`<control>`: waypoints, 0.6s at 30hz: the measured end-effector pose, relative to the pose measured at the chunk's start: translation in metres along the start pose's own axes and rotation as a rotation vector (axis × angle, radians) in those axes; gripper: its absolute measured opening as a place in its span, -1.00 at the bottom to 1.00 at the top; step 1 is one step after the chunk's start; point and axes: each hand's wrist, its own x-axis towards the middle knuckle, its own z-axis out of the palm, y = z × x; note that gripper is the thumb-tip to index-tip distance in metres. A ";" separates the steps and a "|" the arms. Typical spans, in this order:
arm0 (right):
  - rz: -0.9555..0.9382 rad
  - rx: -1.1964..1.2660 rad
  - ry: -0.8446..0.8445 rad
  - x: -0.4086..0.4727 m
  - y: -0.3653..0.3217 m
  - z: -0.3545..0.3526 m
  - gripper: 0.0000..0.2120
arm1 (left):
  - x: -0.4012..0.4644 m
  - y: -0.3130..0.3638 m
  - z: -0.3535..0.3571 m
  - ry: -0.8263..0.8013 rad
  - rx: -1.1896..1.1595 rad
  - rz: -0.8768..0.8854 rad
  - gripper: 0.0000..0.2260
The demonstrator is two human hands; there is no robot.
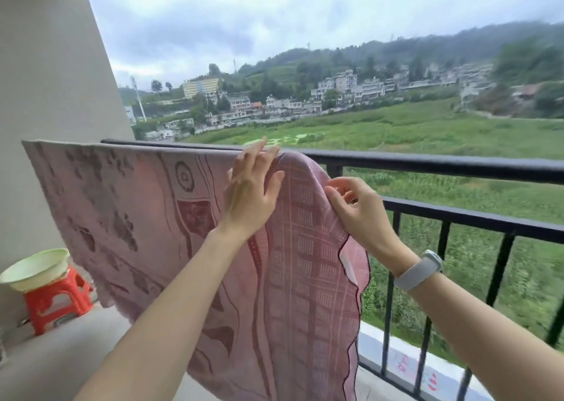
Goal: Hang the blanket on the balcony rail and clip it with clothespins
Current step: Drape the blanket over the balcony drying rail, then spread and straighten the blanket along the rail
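Note:
A pink patterned blanket (pixel 146 217) hangs over the black balcony rail (pixel 442 164), covering the rail's left part up to the wall. My left hand (pixel 251 186) lies flat on the blanket just below the rail top, its straight fingertips reaching the rail. My right hand (pixel 357 208) pinches the blanket's right edge below the rail, fingers curled round the fabric. No clothespin is visible on the blanket or in either hand.
A red plastic stool (pixel 55 301) with a pale green basin (pixel 35 267) on it stands at the left by the grey wall (pixel 45 80). The rail runs bare to the right, with vertical bars beneath. A grey band sits on my right wrist.

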 end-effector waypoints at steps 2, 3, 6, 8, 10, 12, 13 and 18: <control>0.045 -0.032 0.043 0.001 -0.013 0.009 -0.76 | 0.017 -0.015 0.000 -0.120 0.032 0.039 -0.62; 0.053 -0.055 0.075 0.005 -0.022 0.014 -0.71 | 0.023 -0.023 0.000 -0.173 0.038 0.047 -0.63; 0.040 -0.208 0.153 0.022 -0.049 0.032 -0.65 | 0.034 -0.041 0.000 -0.213 -0.050 0.087 -0.69; -0.009 -0.398 0.184 0.033 -0.063 0.043 -0.68 | 0.038 -0.049 -0.001 -0.194 -0.134 0.125 -0.72; -0.083 -0.619 0.167 0.043 -0.074 0.053 -0.74 | 0.043 -0.061 -0.004 -0.194 -0.222 0.139 -0.73; -0.163 -0.836 0.126 0.047 -0.080 0.065 -0.77 | 0.049 -0.081 -0.007 -0.187 -0.252 0.129 -0.75; -0.203 -0.935 0.104 0.047 -0.083 0.074 -0.78 | 0.052 -0.093 -0.008 -0.186 -0.243 0.123 -0.75; -0.255 -1.092 0.054 0.049 -0.087 0.129 -0.63 | 0.063 -0.145 -0.010 -0.075 -0.476 0.024 -0.84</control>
